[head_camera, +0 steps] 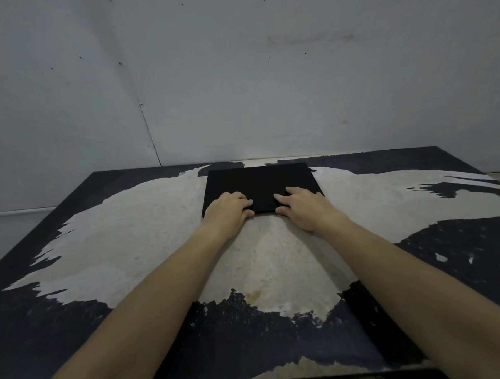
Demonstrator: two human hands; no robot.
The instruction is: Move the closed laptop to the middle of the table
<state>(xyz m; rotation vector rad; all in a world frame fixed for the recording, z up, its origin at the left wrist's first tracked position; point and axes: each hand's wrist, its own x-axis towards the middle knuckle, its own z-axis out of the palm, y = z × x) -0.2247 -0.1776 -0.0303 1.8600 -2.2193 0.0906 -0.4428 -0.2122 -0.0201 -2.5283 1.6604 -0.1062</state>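
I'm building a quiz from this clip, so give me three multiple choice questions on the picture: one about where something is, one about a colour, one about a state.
1. Where does the flat black closed laptop lie on the worn black-and-pale table?
A. by the far edge
B. at the near edge
C. at the left corner

2. What colour is the wall?
A. red
B. pale grey
C. green

3. What are the left hand and right hand doing?
A. hanging off the table
B. gripping the laptop's near edge
C. holding a cup

Key: 1 A, it lies near the wall; 2 B, plain grey surface; 3 B, fingers on top, thumbs at its edge.
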